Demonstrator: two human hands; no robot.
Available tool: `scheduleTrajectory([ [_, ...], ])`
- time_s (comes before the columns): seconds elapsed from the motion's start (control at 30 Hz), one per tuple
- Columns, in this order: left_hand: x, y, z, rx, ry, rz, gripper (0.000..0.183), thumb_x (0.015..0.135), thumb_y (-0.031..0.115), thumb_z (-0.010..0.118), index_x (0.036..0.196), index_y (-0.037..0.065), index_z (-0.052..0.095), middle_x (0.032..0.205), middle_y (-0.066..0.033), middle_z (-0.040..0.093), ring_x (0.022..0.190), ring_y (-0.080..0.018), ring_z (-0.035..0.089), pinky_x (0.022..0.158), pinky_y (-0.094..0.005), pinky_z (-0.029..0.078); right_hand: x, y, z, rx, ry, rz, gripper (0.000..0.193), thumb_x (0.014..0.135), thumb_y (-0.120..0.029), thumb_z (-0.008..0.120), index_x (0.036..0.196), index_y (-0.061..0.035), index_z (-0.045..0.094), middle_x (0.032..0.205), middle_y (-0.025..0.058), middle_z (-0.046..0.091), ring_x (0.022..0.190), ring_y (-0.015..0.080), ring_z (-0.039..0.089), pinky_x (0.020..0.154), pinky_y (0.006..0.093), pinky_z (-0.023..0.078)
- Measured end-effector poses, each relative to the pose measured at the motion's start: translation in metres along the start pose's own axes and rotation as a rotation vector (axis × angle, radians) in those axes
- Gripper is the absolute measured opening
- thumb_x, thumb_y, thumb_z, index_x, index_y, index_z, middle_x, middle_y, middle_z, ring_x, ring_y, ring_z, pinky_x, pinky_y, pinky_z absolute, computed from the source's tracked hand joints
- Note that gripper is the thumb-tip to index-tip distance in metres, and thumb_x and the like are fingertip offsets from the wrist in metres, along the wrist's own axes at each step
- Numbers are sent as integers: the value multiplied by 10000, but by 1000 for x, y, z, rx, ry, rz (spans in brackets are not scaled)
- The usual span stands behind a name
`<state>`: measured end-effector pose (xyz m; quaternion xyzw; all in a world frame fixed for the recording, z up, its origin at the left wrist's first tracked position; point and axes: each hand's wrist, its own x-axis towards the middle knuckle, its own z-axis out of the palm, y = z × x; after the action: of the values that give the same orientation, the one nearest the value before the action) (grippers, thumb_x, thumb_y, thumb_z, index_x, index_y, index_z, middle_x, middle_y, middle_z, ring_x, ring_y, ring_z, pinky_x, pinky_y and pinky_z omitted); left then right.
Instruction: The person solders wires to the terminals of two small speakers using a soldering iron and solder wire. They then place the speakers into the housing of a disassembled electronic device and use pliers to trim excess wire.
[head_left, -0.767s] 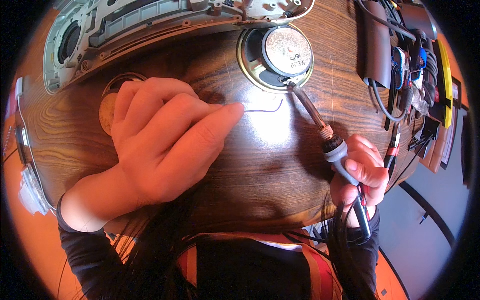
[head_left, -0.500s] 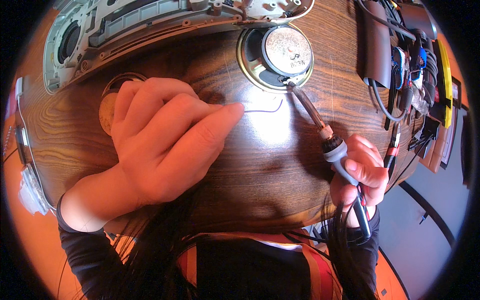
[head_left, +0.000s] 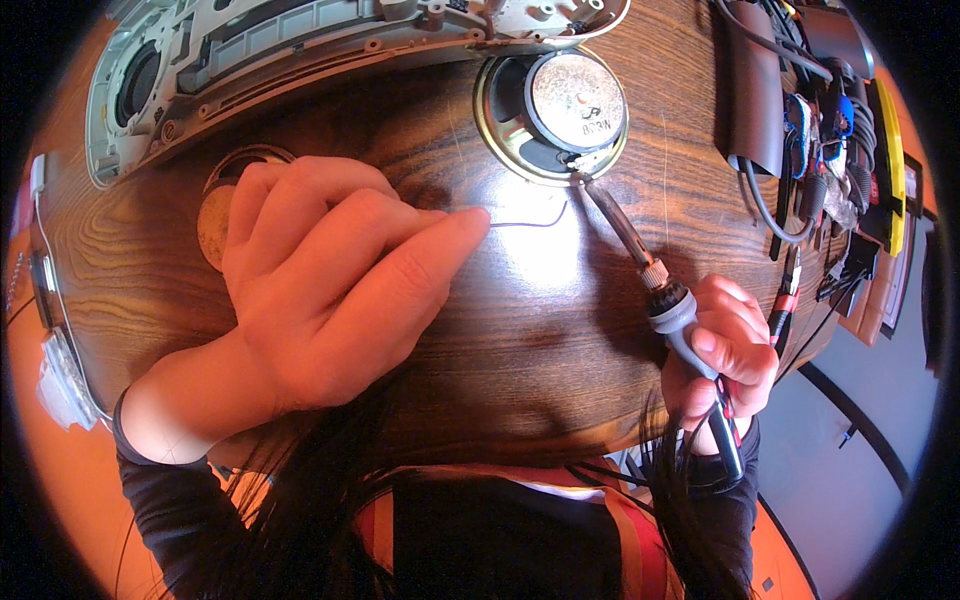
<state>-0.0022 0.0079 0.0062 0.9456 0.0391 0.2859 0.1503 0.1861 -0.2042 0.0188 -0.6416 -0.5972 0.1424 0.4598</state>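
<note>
A round speaker [head_left: 578, 98] lies on its face on the wooden table, its magnet side up and its terminal strip toward me. My right hand [head_left: 722, 350] is wrapped round a soldering iron [head_left: 680, 322]. The iron slants up and left, and its tip is at the near edge of the speaker, beside the terminals; whether they touch I cannot tell. My left hand [head_left: 325, 275] pinches a thin dark wire [head_left: 530, 225] between thumb and forefinger. The wire's free end curves up toward the speaker, apart from it. A second round speaker [head_left: 213, 225] is partly hidden behind my left hand.
A long grey plastic housing [head_left: 300, 70] lies across the far side of the table [head_left: 520, 370]. Cables, tools and a dark curved case [head_left: 752, 90] crowd the right edge. A clear plastic bag [head_left: 65, 380] and a white cord are at the left edge.
The soldering iron's tip has shifted slightly toward me, away from the terminals, and my right hand has come down a little with it. My left hand and the wire are almost still.
</note>
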Motion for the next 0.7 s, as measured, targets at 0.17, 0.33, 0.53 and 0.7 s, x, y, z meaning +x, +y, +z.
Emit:
scheduleTrajectory([
  [0.17,0,0,0,-5,2,-2,323,637,-31,700,949,50,698,729,-22,575,698,-216,558,630,-319,416,6,3,-1,18,-53,-13,404,893,-453,591,967,-64,513,642,82,544,566,202,517,571,349,431],
  [0.33,0,0,0,-1,-7,-3,326,635,-29,701,951,51,698,730,-23,574,701,-216,558,632,-321,416,7,7,2,-28,-35,-58,409,899,-460,576,971,-64,502,614,76,537,516,188,495,511,335,398],
  [0.53,0,1,0,0,-10,-5,318,639,-21,700,948,53,699,733,-23,578,699,-215,560,637,-322,415,5,7,2,9,-15,-55,418,904,-465,564,986,-61,497,620,75,533,520,188,500,533,341,414],
  [0.7,0,1,0,-1,-8,-3,318,638,-22,699,947,52,699,732,-23,581,696,-214,560,633,-319,412,6,9,1,-4,-49,-72,406,907,-456,563,989,-64,498,635,77,535,527,194,510,539,334,416],
])
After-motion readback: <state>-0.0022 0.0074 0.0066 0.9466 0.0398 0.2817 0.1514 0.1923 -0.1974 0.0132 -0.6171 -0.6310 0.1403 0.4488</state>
